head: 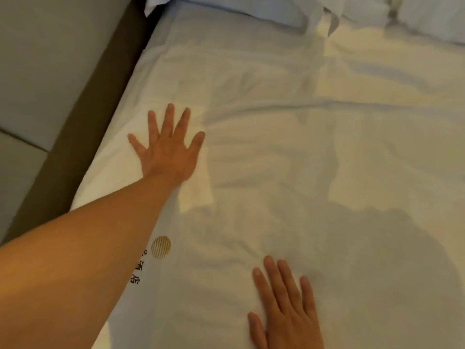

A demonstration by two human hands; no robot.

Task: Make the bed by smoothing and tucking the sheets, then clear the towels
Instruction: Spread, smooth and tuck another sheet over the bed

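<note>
Two hands flat, fingers spread, pressing one white sheet [276, 147]: left hand [167, 149] near bed's left edge, right hand [286, 306] nearer. Two pillows [226, 8] at head.

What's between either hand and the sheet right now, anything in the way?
Nothing visible. The left hand lies flat with spread fingers directly on the white sheet near the bed's left edge, and the right hand lies flat on it nearer the camera. Wrinkles run across the sheet between them and the pillows.
</note>
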